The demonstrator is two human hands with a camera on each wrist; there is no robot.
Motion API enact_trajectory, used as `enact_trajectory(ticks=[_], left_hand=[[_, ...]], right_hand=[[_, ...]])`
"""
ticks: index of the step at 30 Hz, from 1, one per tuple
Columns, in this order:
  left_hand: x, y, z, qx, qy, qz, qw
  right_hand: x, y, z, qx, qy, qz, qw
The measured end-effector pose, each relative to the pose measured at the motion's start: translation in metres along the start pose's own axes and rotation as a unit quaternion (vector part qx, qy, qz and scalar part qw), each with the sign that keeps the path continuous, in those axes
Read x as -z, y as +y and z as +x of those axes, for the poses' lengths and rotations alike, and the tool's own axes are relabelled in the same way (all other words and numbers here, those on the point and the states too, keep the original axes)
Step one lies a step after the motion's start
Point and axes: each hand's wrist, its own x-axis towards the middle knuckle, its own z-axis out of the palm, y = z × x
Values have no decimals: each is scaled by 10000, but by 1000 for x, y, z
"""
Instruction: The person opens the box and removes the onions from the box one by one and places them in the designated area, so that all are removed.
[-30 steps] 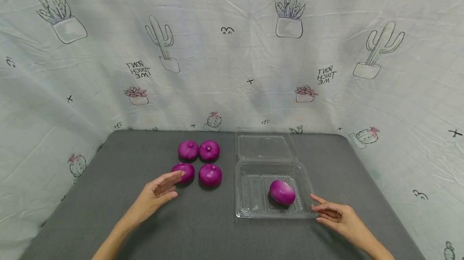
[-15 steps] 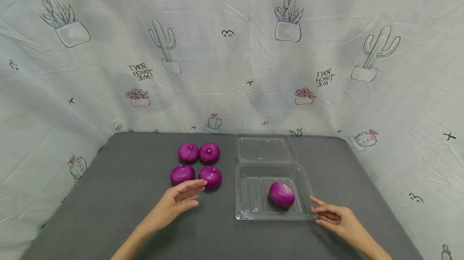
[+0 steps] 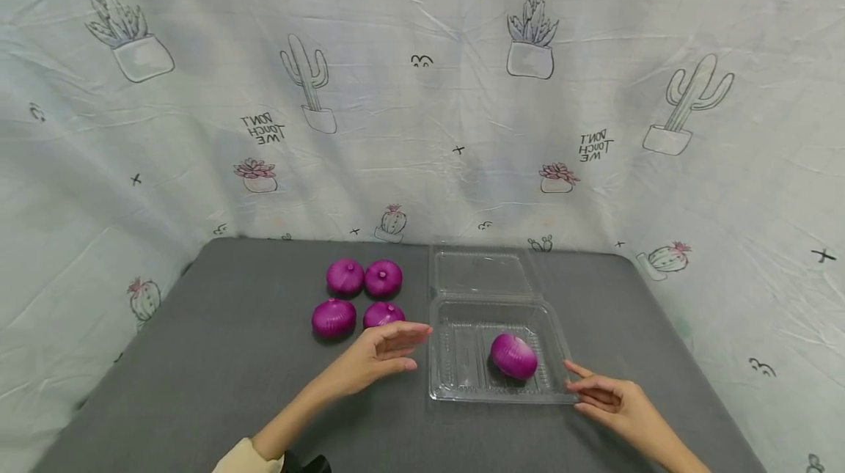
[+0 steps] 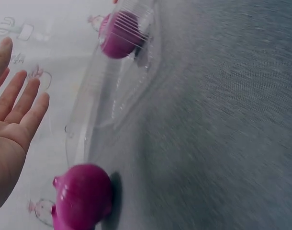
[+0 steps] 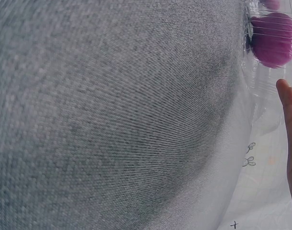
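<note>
A clear plastic clamshell container (image 3: 462, 394) lies with its lid (image 3: 480, 271) folded back. One purple onion (image 3: 513, 356) lies on its side in the base. In the head view my left hand (image 3: 376, 361) hovers just left of the base, fingers extended and nothing in them; the left wrist view shows its bare palm. Behind that hand several more purple onions (image 3: 333, 317) stand in two rows, the near right one (image 3: 383, 313) partly hidden by it. My right hand (image 3: 610, 396) is at the container's near right corner, fingertips right at the rim with fingers fairly straight.
A grey cloth-covered table (image 3: 218, 356) bears everything. Behind it and along both sides hangs a pale curtain (image 3: 396, 106) printed with cacti and potted plants. The container's lid reaches close to the table's far edge.
My left hand has moved right from the near left onion, past the near right one, towards the container, holding nothing. The right hand has stayed at the rim. The onions have not moved.
</note>
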Motion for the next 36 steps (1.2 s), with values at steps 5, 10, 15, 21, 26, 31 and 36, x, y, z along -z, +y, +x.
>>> enact_trajectory(ticks=[5,10,15,21,26,31,36], left_hand=[[-6,-3,21,-84,-139,-127,9998],[-14,-9,41,45,-364,-235,9991],[-18,-16,58,230,-584,-267,9977],[-22,-24,80,291,-813,-369,9956],[-26,-32,96,386,-1100,-370,9925],[-27,-36,110,474,-1448,29,9883],[-29,-39,121,807,-1596,624,9819]], right_hand=[[0,1,0,-8,17,39,10000],[0,1,0,-1,-4,25,10000],[0,0,0,-14,7,-5,10000],[0,0,0,-8,63,-134,9999],[0,0,0,34,58,-164,9998],[0,1,1,68,43,-147,9999],[0,-1,1,37,59,-177,9998]])
